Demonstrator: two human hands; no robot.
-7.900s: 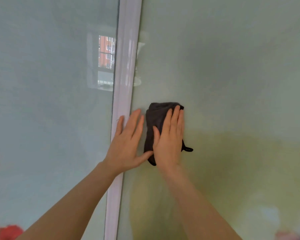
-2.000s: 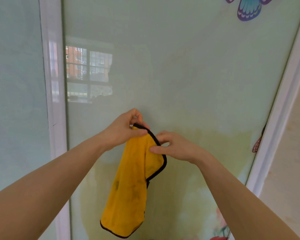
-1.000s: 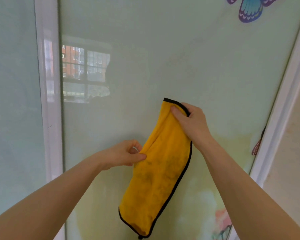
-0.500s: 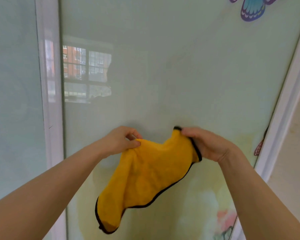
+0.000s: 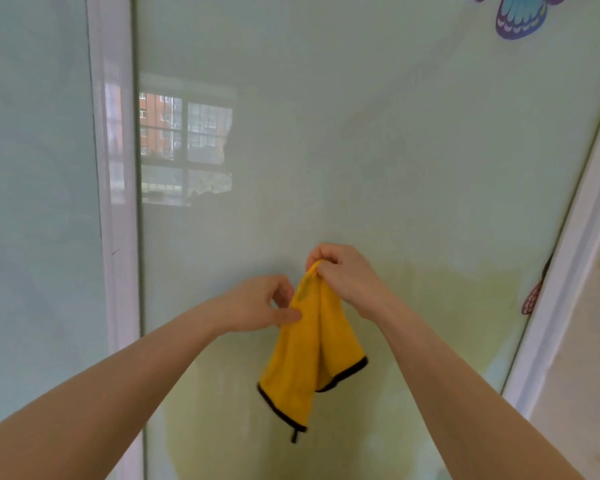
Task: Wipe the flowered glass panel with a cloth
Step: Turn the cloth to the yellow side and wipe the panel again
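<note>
A yellow cloth [image 5: 305, 351] with a black hem hangs folded in front of the pale green glass panel [image 5: 361, 150]. My right hand [image 5: 343, 271] pinches the cloth's top fold between thumb and fingers. My left hand [image 5: 260, 303] sits just left of the cloth, its fingers curled and its thumb and fingertip pinching the cloth's left edge. Both hands are held a little off the glass. A looped tag dangles from the cloth's lowest corner.
A white frame post [image 5: 115, 202] separates this panel from a bluish panel [image 5: 35, 202] on the left. Another white frame [image 5: 568, 271] runs diagonally at the right, with a beige wall beyond. A blue and purple butterfly [image 5: 520, 12] is at the top right. A window reflection shows on the glass.
The cloth was spread wide between both hands half a second ago; now the hands have come together and it hangs folded in a narrow drape from my right hand.
</note>
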